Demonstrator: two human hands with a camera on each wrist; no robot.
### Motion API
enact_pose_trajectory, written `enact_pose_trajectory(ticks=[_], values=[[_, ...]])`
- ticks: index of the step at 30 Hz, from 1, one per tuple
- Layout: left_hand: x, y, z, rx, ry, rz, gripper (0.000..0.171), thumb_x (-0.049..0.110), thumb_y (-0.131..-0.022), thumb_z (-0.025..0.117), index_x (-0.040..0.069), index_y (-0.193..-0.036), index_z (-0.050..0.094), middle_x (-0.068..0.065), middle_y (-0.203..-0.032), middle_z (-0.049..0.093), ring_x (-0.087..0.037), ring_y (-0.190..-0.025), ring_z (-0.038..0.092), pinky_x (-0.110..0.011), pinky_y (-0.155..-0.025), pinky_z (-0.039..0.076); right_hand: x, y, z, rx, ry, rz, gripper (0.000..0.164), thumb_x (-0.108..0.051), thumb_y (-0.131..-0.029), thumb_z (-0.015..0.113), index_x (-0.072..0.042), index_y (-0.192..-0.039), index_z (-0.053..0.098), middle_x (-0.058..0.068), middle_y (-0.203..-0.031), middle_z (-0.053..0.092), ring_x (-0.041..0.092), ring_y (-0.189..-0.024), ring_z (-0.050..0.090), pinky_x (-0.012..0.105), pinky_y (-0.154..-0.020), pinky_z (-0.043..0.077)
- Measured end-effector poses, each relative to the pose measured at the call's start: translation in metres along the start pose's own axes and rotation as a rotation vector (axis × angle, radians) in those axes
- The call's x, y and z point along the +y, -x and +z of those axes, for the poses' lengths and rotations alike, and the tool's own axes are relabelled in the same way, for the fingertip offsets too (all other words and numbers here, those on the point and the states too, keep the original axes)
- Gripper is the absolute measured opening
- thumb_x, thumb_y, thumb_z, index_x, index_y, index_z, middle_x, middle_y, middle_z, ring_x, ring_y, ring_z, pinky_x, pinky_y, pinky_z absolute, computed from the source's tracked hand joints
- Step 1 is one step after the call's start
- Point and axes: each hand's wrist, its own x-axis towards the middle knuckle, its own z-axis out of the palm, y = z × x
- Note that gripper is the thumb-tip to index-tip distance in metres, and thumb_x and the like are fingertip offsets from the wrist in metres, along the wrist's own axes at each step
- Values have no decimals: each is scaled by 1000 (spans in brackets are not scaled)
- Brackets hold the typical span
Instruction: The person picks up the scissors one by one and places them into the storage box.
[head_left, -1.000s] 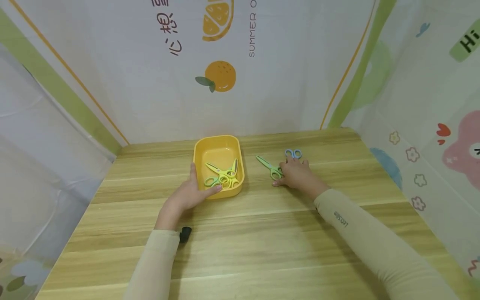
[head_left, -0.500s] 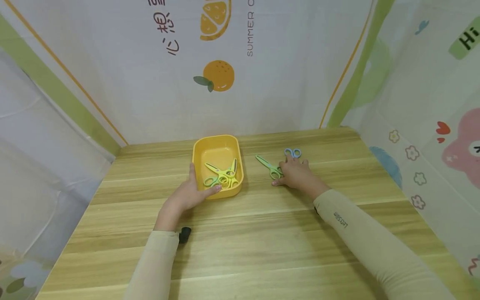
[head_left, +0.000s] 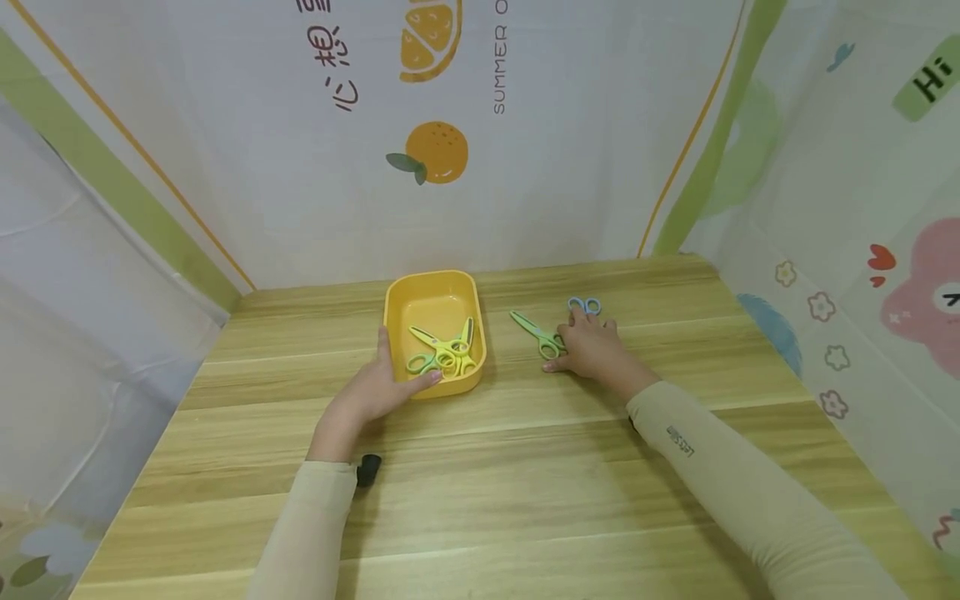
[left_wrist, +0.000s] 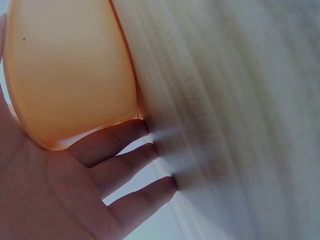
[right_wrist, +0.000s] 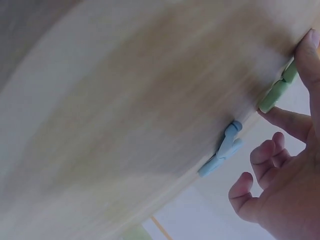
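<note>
- The left hand is bracing a yellow, round-cornered plastic tray on the wood-grain desk, its grip spreading, not clenching.
- Inside, yellow and green plastic scissors are overlapping, apparently the part done.
- The right hand is pinching an all-green pair of scissors outside the tray.
- Just beyond, blue-handled scissors are lying free, seemingly also remaining.

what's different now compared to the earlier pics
Nothing has visibly changed on the table, apart from a slight drift of the head view. The left hand is still at the near-left corner of the yellow bin, and the right hand is still at the handles of the green scissors. The blue scissors and those in the bin stayed put.
</note>
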Motion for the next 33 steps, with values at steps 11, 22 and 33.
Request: enact_pose_trajectory(ticks=[11, 22, 33], values=[[-1, -1, 0, -1, 8, 5, 144, 90, -85, 58, 9, -163, -32, -41, -165, 31, -56, -149, 44, -68, -120, 40, 0, -1, 4, 15, -15, -9, 83, -60, -88, 79, -2, -145, 62, 31, -166, 32, 53, -150, 39, 78, -114, 35], [-1, -2, -1, 0, 12, 5, 143, 89, -86, 58, 11, -163, -34, -40, -166, 29, -56, -150, 42, -68, -120, 39, 3, -3, 4, 9, -34, -19, 85, -59, -88, 80, -1, -147, 60, 31, -167, 30, 52, -149, 39, 77, -114, 35], [0, -2, 0, -4, 11, -2, 145, 91, -84, 58, 10, -163, -32, -40, -167, 28, -56, -150, 42, -68, -121, 38, 6, -2, 5, 78, 33, -97, 82, -77, -86, 72, -3, -123, 73, 16, -125, 52, 33, -111, 51, 52, -88, 43]])
